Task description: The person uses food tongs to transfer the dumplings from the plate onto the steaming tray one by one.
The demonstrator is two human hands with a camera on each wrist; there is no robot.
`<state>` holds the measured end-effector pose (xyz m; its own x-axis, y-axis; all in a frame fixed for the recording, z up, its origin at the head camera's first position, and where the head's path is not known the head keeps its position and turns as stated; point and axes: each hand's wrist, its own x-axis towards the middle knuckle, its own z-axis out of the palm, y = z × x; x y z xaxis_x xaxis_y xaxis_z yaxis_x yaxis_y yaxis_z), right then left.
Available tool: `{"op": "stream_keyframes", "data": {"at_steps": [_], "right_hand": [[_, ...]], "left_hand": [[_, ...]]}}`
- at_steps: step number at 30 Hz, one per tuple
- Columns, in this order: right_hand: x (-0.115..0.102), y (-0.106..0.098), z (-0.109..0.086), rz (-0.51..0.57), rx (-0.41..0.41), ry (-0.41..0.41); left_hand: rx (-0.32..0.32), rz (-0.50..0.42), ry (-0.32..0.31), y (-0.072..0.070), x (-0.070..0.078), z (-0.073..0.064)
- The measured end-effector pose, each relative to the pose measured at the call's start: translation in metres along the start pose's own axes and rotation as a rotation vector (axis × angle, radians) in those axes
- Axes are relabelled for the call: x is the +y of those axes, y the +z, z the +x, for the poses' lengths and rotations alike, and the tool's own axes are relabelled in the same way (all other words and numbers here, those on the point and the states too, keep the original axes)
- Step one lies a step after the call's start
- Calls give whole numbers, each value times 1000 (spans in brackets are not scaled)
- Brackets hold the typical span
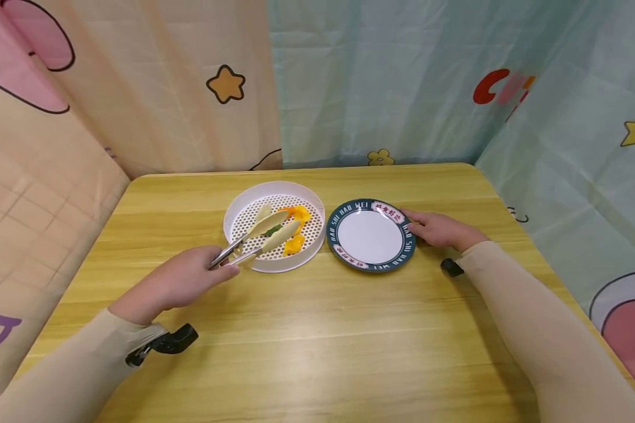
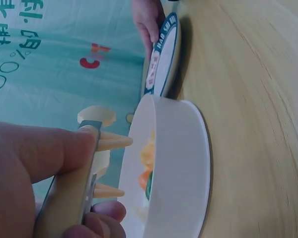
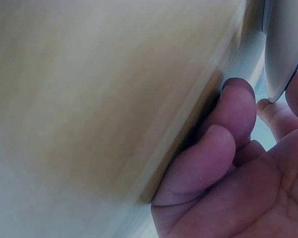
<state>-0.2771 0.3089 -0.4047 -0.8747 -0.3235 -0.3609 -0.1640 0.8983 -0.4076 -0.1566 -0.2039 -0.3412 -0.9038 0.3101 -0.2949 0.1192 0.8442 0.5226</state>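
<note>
My left hand grips metal tongs with pale tips, thumb on one arm and fingers on the other. The tong tips are parted above a round white basket with a perforated bottom. Inside lie orange pieces, a small green piece and pale pieces, partly hidden by the tongs. Right of the basket is a white plate with a dark green lettered rim. My right hand pinches its right edge, thumb on the rim; in the right wrist view the edge sits between thumb and finger.
Everything rests on a wooden table with rounded back corners. Patterned curtains hang behind it and at both sides. A black wrist device is strapped near the left cuff, another near the right one.
</note>
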Motion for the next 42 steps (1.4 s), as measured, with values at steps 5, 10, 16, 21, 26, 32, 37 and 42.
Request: {"op": "stream_keyframes", "data": {"at_steps": [5,10,16,21,26,32,37,42], "right_hand": [[1,3,2,-1,4,-6],[3,4,3,9,4,-18],[6,1,2,5,6,-16],[5,-1,-1,25,4,-21],[5,-1,-2,32,12,-28],[7,-1,-1,32,5,-22],[6,0,-1,45,3,-17],[6,1,-1,47,8,7]], "left_hand": [[38,-114,68,9,13,1],[104,-143,124,23,30,10],[134,-158,159,55,62,27],[116,-135,137,86,92,42],[108,-100,135,108,108,58],[96,-26,136,127,110,72],[85,0,129,135,109,79],[82,6,101,137,109,83]]}}
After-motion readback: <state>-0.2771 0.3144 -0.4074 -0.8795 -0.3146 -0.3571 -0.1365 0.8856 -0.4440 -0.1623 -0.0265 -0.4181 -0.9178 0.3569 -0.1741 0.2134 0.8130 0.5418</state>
